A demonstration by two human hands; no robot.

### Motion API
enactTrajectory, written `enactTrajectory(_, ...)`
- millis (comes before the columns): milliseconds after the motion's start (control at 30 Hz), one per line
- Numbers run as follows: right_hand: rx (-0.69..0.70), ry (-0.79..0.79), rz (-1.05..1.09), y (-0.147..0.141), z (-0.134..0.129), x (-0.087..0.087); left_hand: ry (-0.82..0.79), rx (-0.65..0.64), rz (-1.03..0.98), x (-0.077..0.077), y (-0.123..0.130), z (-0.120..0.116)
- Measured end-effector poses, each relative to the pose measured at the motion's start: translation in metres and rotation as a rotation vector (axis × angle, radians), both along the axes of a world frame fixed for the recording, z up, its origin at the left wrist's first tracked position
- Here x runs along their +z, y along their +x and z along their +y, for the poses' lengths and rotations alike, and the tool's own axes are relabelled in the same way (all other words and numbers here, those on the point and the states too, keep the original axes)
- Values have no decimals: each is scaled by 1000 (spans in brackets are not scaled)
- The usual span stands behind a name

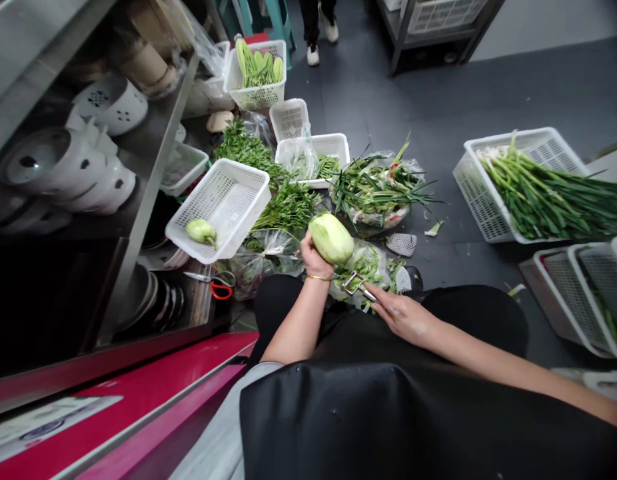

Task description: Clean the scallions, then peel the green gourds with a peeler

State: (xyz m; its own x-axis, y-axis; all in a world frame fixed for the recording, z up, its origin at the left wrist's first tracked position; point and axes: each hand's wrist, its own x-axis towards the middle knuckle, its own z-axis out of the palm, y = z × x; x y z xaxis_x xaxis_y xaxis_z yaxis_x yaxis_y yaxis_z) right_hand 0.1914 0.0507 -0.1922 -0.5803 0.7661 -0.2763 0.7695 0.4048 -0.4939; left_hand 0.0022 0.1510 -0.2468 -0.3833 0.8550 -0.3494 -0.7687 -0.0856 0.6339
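Observation:
A large pale green gourd (331, 239) with a mostly peeled-looking surface rests in my left hand (315, 259), whose fingers wrap round its lower left side. In my right hand (399, 316) is a metal peeler (356, 283), held by its handle just below and right of the gourd, not touching it. Beneath both hands, a plastic bag of green peelings (369, 263) lies on the floor. A smaller green gourd (201, 231) sits in a white basket (221, 207) to the left.
Red-handled scissors (221, 287) lie at the left by a metal shelf (161, 147). Leafy greens (248, 148) and a bundle of scallion trimmings (381, 187) are ahead. A basket of scallions (488, 200) stands right. A person's legs (311, 30) show at the top.

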Motion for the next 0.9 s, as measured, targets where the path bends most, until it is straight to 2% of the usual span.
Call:
enactTrajectory(67,29,-6,41,9,-3,6,-74,-100,-113,0,4,0)
enactTrajectory(133,50,8,53,12,1,20,-73,-158,-156,-2,4,-1)
enactTrajectory(233,-7,102,53,3,16,42,-23,-141,-103,-5,2,-1)
enactTrajectory(333,-94,172,-27,-21,35,48,7,-80,-4,-9,3,-1)
enactTrajectory(433,-106,160,-140,-35,39,32,-7,-37,55,-11,4,-1)
enactTrajectory(533,-48,79,-195,-17,21,2,-66,-50,-8,-6,-2,0)
enactTrajectory(633,-56,11,-175,25,2,-23,-19,-184,-138,7,-14,-2)
enactTrajectory(733,-174,67,-22,56,4,-37,91,-327,-138,20,-21,-9)
enactTrajectory(833,-252,97,73,62,18,-45,74,-425,-20,26,-22,-17)
enactTrajectory(900,-259,75,97,58,24,-49,44,-428,67,25,-22,-19)
